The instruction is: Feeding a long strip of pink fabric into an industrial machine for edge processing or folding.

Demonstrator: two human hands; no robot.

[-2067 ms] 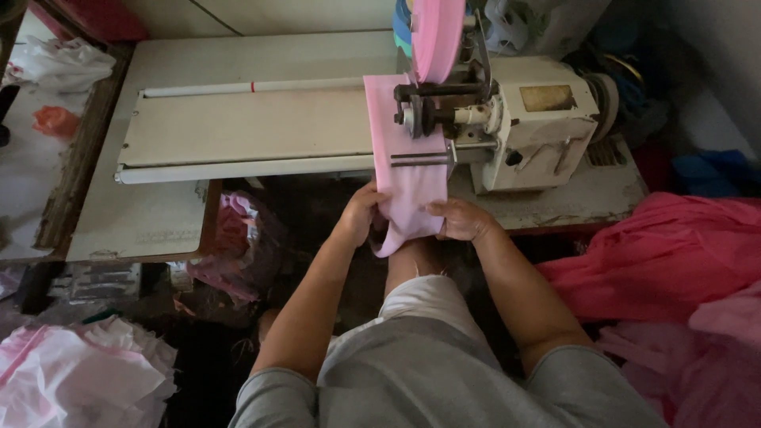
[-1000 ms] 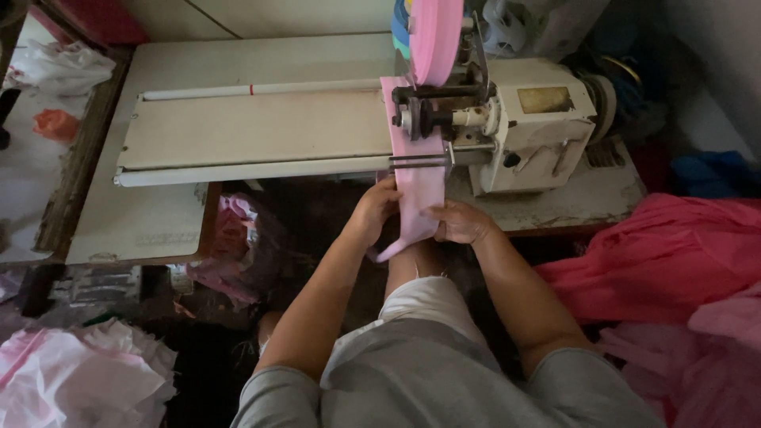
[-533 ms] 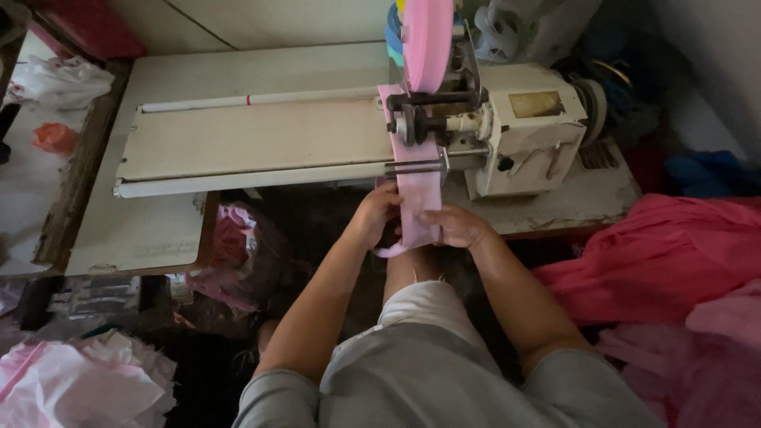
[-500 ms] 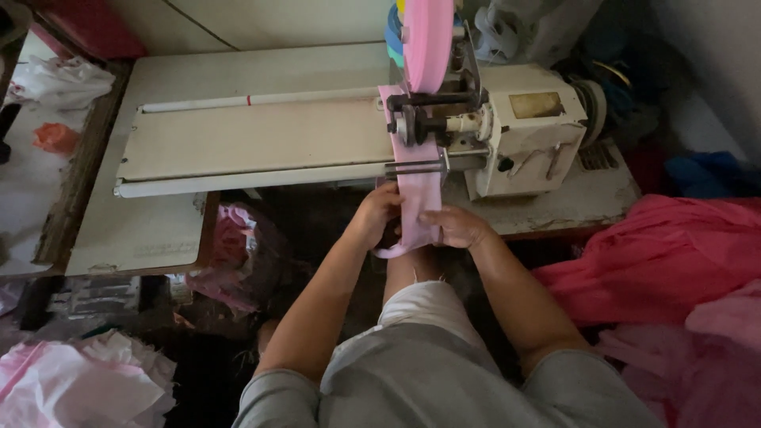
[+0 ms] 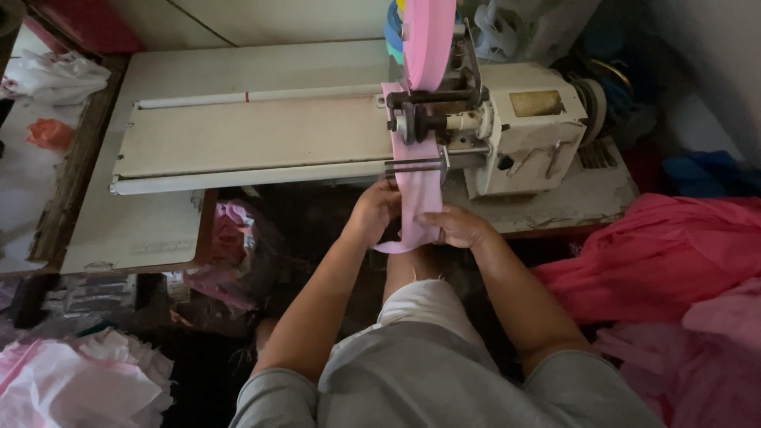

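Hands come first: my left hand (image 5: 376,211) and right hand (image 5: 457,225) pinch the pink strip (image 5: 417,202) with closed fingers, just off the counter (image 5: 238,143) edge. Farther up, I see it run into the cream machine (image 5: 507,135).

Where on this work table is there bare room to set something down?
Bare: the long pale table top left of the machine, and its front-left corner. Crowded: the front edge, where left hand and right hand hold the pink strip.
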